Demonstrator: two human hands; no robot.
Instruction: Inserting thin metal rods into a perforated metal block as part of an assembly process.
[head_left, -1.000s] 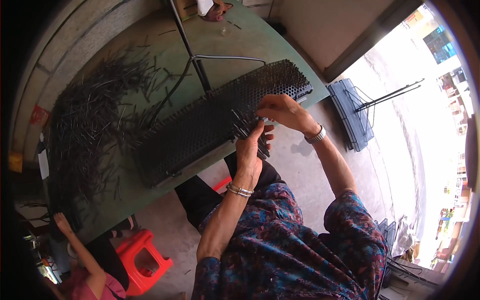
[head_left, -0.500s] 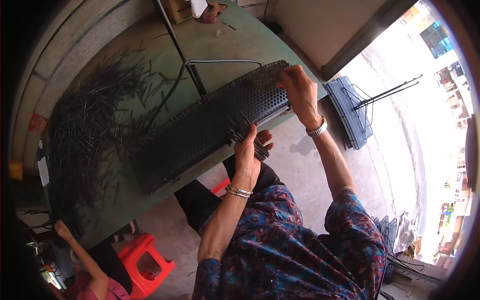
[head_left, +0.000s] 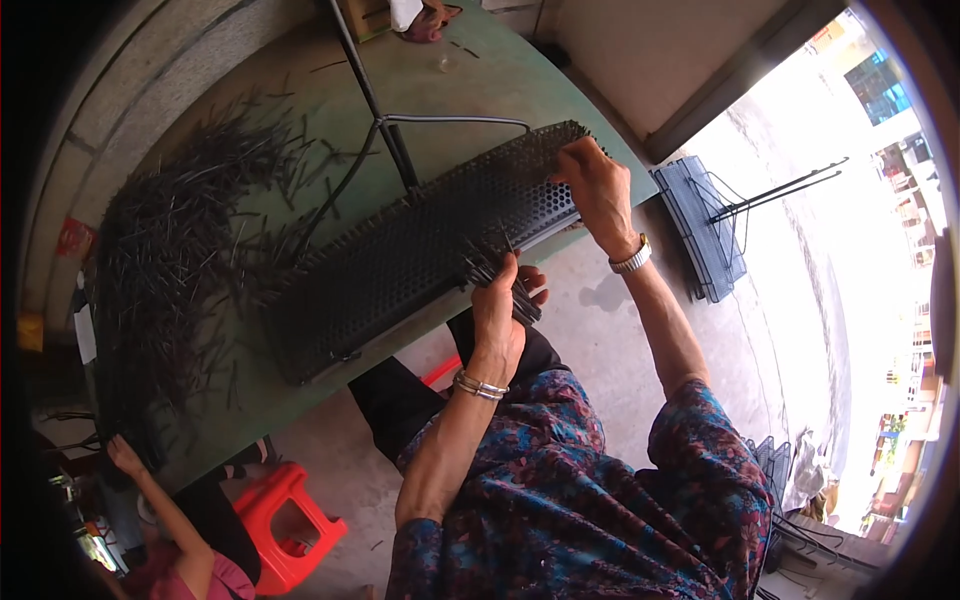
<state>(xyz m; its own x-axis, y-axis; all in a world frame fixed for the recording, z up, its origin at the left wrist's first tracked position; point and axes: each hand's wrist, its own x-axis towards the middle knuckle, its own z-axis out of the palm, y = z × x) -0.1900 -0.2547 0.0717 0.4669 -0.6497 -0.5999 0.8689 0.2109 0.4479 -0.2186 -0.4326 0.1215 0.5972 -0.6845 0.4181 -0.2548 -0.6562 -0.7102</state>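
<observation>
A long black perforated panel [head_left: 420, 243] lies slantwise across the green table, with rows of small holes and short dark strips standing along its far edge and right end. My left hand [head_left: 500, 300] grips a bundle of short black strips [head_left: 484, 262] just over the panel's near edge. At the panel's right end, my right hand [head_left: 597, 190] is closed in a pinch above the holes. What sits between its fingertips is too small to make out. A large heap of loose black strips [head_left: 170, 250] spreads over the table's left side.
A black metal frame with a long pole [head_left: 362, 70] rises from the panel's far side. Another person's hand [head_left: 125, 456] rests at the table's lower left corner, beside a red plastic stool [head_left: 290, 530]. A similar dark panel with rods [head_left: 700, 230] stands on the floor at right.
My right hand has shifted very slightly down and left at the panel's end. The left hand keeps its hold on the strips, and the whole view has moved a little.
</observation>
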